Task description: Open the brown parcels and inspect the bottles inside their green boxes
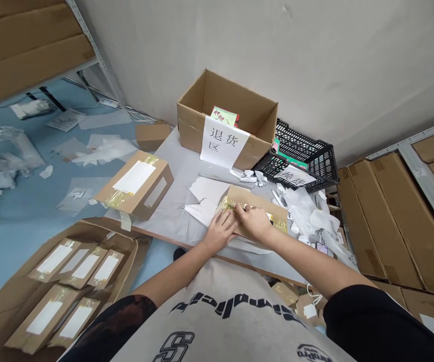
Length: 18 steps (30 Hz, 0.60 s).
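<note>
Both my hands are on a small cardboard box (262,203) lying on the grey-covered table (173,208). My left hand (220,231) presses on the box's near corner, over shiny yellowish packing tape (227,204). My right hand (253,223) is just to its right, with fingers pinched on the same tape. Torn white paper (205,198) lies under and beside the box's left end. A second taped cardboard box (136,183) with a white label sits at the table's left edge.
An open carton (228,103) with a paper sign stands at the table's back, next to a black plastic crate (295,156). White plastic scraps (303,211) pile up on the right. A carton (5,311) of several labelled boxes lies on the blue floor (24,236) at left.
</note>
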{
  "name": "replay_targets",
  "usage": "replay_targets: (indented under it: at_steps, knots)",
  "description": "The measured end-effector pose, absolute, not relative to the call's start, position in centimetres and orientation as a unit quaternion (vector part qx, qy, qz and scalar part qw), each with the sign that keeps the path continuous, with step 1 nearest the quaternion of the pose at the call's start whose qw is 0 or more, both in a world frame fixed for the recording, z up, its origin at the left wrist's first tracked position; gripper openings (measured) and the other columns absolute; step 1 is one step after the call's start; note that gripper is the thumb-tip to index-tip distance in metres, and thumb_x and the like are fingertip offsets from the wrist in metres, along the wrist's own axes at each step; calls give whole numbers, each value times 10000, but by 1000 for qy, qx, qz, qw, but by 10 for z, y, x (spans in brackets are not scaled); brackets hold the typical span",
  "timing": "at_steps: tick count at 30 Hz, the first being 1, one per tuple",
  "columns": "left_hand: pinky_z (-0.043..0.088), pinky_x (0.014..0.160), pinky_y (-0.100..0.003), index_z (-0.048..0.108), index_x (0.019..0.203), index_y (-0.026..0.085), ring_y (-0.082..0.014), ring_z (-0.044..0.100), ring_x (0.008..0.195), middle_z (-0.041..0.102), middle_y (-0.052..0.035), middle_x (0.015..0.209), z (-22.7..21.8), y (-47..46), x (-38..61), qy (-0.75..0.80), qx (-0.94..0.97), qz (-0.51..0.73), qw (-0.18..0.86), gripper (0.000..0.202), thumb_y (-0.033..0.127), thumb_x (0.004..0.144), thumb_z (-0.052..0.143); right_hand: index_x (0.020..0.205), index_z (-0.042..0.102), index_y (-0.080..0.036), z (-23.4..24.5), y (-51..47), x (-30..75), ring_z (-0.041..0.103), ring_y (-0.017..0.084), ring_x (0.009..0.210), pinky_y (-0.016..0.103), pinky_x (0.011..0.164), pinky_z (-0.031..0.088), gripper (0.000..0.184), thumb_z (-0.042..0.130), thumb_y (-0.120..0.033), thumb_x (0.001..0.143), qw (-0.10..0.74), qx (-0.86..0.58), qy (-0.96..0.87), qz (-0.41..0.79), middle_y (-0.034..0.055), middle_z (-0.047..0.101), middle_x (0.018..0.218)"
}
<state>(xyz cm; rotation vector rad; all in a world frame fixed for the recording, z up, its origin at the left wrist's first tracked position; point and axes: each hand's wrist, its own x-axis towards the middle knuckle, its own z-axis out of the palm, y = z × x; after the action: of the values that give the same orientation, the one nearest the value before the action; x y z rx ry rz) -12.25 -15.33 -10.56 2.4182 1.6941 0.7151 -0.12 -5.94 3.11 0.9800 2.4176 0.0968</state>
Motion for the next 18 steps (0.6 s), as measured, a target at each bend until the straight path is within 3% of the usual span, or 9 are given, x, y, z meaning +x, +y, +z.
replay_targets:
  at_steps: [6, 11, 18]
  knots:
    - [342, 1132, -527, 502, 1413, 230, -307, 409, 1395, 517, -126, 1451, -113, -151, -122, 552, 786, 279, -14, 562, 480, 915, 571, 1357, 412, -147, 43, -55, -6, 708, 302, 928, 364, 727, 533, 395, 371, -184, 966, 273, 342, 898, 50, 208, 689, 1058]
    - [349, 1126, -510, 496, 1418, 230, -294, 412, 1390, 526, -124, 1442, -111, -152, -122, 554, 786, 274, -24, 577, 478, 905, 589, 1367, 407, -110, 43, -53, 2, 712, 296, 928, 358, 722, 534, 411, 371, -156, 960, 284, 334, 897, 56, 228, 691, 1066]
    - [338, 1127, -506, 502, 1409, 239, -293, 427, 1376, 546, -116, 1421, -109, -154, -121, 558, 781, 279, -27, 559, 457, 904, 599, 1291, 478, -139, 47, -44, 21, 723, 274, 867, 346, 708, 528, 347, 384, -139, 957, 305, 312, 898, 58, 186, 717, 996]
